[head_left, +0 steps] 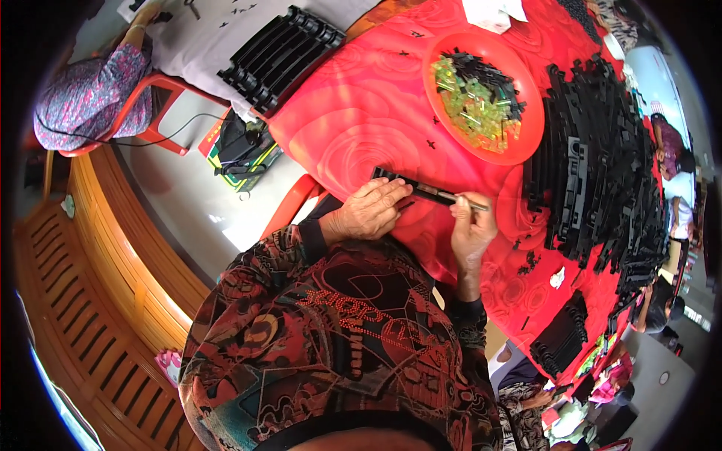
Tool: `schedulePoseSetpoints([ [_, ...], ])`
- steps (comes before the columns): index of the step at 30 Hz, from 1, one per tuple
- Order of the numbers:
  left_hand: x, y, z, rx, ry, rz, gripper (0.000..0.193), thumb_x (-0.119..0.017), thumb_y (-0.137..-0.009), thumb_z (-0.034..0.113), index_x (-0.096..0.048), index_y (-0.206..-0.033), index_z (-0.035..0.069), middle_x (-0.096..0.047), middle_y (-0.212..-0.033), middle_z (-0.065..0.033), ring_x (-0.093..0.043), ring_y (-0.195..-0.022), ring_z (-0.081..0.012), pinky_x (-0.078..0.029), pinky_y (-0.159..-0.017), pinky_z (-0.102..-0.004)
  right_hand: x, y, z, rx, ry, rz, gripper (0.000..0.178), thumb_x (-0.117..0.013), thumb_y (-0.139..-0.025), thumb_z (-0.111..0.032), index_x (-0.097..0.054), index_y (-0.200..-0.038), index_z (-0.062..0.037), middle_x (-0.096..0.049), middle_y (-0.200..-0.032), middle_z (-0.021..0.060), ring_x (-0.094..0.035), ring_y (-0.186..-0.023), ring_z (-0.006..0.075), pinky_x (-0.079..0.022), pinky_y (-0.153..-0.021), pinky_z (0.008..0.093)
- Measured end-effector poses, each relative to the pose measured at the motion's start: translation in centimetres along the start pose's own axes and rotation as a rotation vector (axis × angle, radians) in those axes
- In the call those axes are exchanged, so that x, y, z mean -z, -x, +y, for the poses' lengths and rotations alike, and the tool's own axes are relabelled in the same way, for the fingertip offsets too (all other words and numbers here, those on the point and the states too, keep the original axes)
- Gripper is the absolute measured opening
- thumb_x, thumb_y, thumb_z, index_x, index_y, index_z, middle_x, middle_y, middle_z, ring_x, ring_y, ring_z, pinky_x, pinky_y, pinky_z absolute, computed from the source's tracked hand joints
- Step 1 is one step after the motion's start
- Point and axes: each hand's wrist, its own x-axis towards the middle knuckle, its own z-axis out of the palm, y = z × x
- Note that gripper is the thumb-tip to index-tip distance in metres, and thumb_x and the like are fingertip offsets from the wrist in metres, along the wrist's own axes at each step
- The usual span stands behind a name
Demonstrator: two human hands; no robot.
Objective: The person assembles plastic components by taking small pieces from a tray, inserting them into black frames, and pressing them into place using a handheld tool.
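A long black plastic strip [385, 174] lies slantwise at the table's near edge, in front of my body. My left hand [370, 210] is closed on its left end, fingers laid over the top. In a pinch between thumb and fingers, my right hand [472, 225] holds a slim pen-like tool [475, 204]. The tool's metallic tip rests along the strip and points toward my left fingers. Its exact kind is too small to make out. Beyond the strip stands a red-orange bowl [434, 90] with small yellow-green clear pieces [474, 113] and small black pieces [481, 71].
A large heap of black plastic strips [594, 165] covers the right of the red table cloth [338, 143]. More strips are stacked [282, 56] at the far left. A seated person [94, 98] works there. Beside me stand a wooden bench [83, 301] and a bag [242, 150].
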Motion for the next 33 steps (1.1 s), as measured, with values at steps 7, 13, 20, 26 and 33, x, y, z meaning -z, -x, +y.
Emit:
schedulePoseSetpoints([
  [7,0.1,-0.3,0.1,0.013,0.012,-0.022,0.009,-0.059,-0.072,0.012,-0.059,-0.076,0.004,-0.058,-0.117,-0.0152,-0.057,-0.109,-0.0271,-0.041,-0.094,-0.04,-0.9,-0.3,-0.5,0.091,0.068,-0.04,0.007,-0.062,-0.082,0.001,-0.057,-0.087,-0.0002,-0.057,-0.077,0.0092,-0.057,-0.066,0.016,-0.046,-0.059,0.0257],
  [13,0.1,-0.2,0.1,0.004,0.0,-0.041,0.011,-0.059,-0.071,0.012,-0.059,-0.077,0.003,-0.058,-0.117,-0.0153,-0.057,-0.108,-0.0278,-0.042,-0.093,-0.04,-1.9,-0.9,-1.2,0.216,0.07,-0.15,0.011,-0.062,-0.081,0.002,-0.054,-0.089,-0.0011,-0.056,-0.078,0.0108,-0.056,-0.064,0.0218,-0.045,-0.057,0.0301],
  [20,0.2,-0.2,0.0,0.004,0.008,-0.032,0.013,-0.06,-0.073,0.013,-0.059,-0.08,0.002,-0.057,-0.118,-0.0158,-0.057,-0.108,-0.0282,-0.04,-0.095,-0.0404,-2.2,-0.9,-1.4,0.217,0.137,-0.184,0.013,-0.062,-0.08,0.001,-0.054,-0.089,-0.0018,-0.054,-0.078,0.011,-0.055,-0.064,0.0236,-0.045,-0.057,0.0311],
  [26,0.5,-0.5,0.2,0.003,0.041,-0.032,0.019,-0.063,-0.072,0.01,-0.059,-0.087,-0.001,-0.056,-0.117,-0.018,-0.055,-0.109,-0.0307,-0.039,-0.095,-0.0426,-1.3,-1.0,-1.4,0.063,-0.048,-0.163,0.007,-0.058,-0.082,0.005,-0.054,-0.085,-0.0004,-0.056,-0.08,0.01,-0.056,-0.07,0.017,-0.046,-0.063,0.0282],
  [33,2.7,-3.4,1.9,0.158,0.363,0.097,0.015,-0.065,-0.07,0.005,-0.057,-0.083,0.0,-0.058,-0.106,-0.017,-0.056,-0.097,-0.0315,-0.043,-0.084,-0.0421,2.6,0.1,-3.1,-0.312,-0.329,-0.1,0.011,-0.047,-0.09,-0.006,-0.057,-0.092,-0.0019,-0.057,-0.083,0.001,-0.04,-0.057,0.0022,-0.034,-0.052,0.0175],
])
